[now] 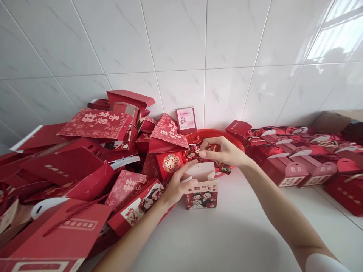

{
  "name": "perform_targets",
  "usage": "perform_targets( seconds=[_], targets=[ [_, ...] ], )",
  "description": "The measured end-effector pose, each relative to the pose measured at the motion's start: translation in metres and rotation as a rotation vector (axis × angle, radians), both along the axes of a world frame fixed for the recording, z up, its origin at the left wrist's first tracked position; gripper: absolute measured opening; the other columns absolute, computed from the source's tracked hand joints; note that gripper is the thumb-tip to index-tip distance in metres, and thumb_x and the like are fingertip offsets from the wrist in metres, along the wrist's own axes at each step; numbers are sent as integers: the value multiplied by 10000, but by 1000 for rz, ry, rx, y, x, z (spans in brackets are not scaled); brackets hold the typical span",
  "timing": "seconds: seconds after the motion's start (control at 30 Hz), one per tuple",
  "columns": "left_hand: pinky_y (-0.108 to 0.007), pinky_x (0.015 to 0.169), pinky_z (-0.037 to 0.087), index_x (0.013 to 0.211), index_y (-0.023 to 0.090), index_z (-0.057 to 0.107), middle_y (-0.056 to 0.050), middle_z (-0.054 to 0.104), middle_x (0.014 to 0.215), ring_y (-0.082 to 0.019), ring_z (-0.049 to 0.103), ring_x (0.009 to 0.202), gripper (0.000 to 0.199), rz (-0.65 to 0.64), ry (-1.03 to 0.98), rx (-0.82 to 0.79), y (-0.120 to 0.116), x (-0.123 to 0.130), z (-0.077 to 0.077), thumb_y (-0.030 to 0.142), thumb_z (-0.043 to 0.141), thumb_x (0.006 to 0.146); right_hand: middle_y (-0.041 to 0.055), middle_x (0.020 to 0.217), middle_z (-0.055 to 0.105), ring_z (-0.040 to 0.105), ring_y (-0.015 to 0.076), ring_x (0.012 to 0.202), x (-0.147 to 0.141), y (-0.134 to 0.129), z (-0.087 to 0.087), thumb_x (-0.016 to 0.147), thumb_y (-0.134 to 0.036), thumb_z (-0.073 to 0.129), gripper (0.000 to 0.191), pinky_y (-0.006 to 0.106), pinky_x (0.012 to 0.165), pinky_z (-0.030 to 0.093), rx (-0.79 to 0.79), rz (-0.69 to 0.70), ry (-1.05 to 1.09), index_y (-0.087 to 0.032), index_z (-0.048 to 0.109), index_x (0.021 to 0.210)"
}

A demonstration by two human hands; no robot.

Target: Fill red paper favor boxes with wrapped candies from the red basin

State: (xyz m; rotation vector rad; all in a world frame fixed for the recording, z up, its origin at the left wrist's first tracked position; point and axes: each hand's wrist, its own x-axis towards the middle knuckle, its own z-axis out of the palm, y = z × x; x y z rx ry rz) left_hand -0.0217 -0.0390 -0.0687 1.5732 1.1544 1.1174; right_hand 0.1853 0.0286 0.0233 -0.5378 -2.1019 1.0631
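Left hand (175,188) has the small gift box (202,199) gripped by its left edge, the box upright and open-topped on the white bench (227,241)! Right hand (224,152) hovers just above, fingers curled; whether they hold anything, can't tell! Just behind, the red basket (237,139) with wrapped sweets (194,148). Red cartons (95,124) heaped left, handled boxes (295,170) packed together right!

On the table (227,234), the box (202,199) stands before the basin (237,142), which holds sweets (194,149); cartons (93,122) lie heaped to the left, more boxes (295,172) in rows right, the wall (181,37) behind all
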Motion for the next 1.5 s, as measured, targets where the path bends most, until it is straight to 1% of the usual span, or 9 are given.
perform_targets(
  seconds=[0.2,0.37,0.6,0.73,0.83,0.9,1.13,1.33,1.5],
  targets=[
    [-406,1005,474,1387,197,585,-76,653,1367,-336,596,1216,675,-40,-77,-1,1,1,-2,343,664,733,0,775,625,539,104,634,-1,-8,-5,764,-355,721,222,230,577,431,-347,119,-23,-158,661,849],
    [-390,979,479,1343,201,617,-69,694,1279,-322,610,1182,607,-24,-75,34,0,3,-1,325,655,750,7,680,628,547,117,633,-14,-14,-19,848,-498,683,372,241,593,409,-81,-157,-95,-169,614,690],
    [-288,687,463,1108,169,671,67,527,623,-172,554,657,407,2,-66,16,-2,5,1,352,685,745,-10,656,632,492,108,566,-34,-34,-21,859,-481,701,387,246,559,312,152,-560,-447,-191,544,656],
    [-315,800,502,1150,193,673,22,642,762,-221,640,827,435,-50,-113,1,-1,4,2,340,712,742,5,629,613,512,127,574,-38,-41,-23,883,-486,673,383,251,549,279,229,-653,-522,-194,547,668],
    [-362,992,482,1190,214,674,-74,672,1281,-309,597,1217,481,-66,-168,6,-1,3,1,318,742,725,30,687,642,546,138,622,-37,-43,-25,884,-494,676,403,252,553,281,245,-612,-528,-186,562,650],
    [-375,1016,479,1240,213,655,-86,619,1399,-319,593,1247,532,-68,-161,4,0,3,0,319,744,726,38,730,661,556,140,646,-35,-42,-27,890,-470,667,378,250,562,306,243,-564,-474,-181,587,660],
    [-377,907,515,1409,173,546,-37,751,957,-269,695,941,695,-55,-73,-21,-2,1,1,357,695,755,41,788,690,599,159,704,-18,-37,-19,784,-149,641,80,264,631,410,221,-337,-401,-185,674,721],
    [-396,934,517,1397,176,567,-27,747,880,-290,694,982,672,-51,-62,-6,-3,2,3,346,686,757,72,795,668,569,170,681,-22,-40,-22,846,-160,639,111,270,573,323,314,-546,-515,-178,635,737],
    [-413,1061,464,1330,193,621,-83,690,1314,-318,608,1242,589,-47,-73,29,-2,2,-1,330,689,761,22,704,608,499,129,616,-24,-39,-25,869,-252,658,260,262,587,350,251,-457,-299,-186,536,650]
  ],
)
